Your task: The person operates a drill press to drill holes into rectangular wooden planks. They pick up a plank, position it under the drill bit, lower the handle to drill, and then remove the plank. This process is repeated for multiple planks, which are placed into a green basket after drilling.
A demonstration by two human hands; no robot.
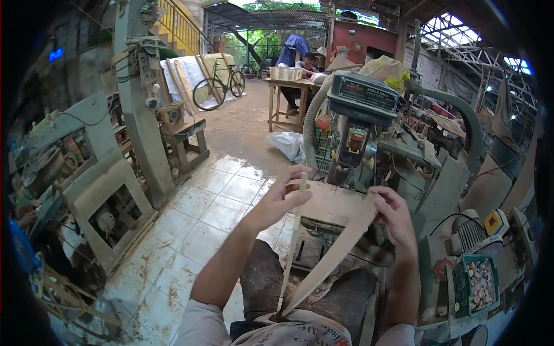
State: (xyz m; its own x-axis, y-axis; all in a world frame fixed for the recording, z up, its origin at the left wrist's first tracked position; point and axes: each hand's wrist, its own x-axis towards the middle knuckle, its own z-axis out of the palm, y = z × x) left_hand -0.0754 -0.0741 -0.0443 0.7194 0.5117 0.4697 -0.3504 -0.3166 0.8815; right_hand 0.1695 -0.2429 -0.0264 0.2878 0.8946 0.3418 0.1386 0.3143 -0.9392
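My left hand (281, 199) is raised in front of me, thumb and fingers closed around the upper part of a narrow pale strip (292, 245). Higher on the right, my right hand (394, 216) pinches the top end of a wider tan strip (337, 251). Both lengths slant down to meet at my waist in a V. Whether they are one bent band or two pieces I cannot tell. Beyond my hands stands a green bench drill (365, 98), with its dusty tan board (333, 202) between my hands and the machine.
A green basket (460, 288) of small colourful pieces sits at right beside a motor (470, 233). A ribbed hose (311, 124) runs by the drill. Farther off are a wooden table (273, 106) with a seated person, and a bicycle (209, 92). Dusty machine frames (86, 207) line the left.
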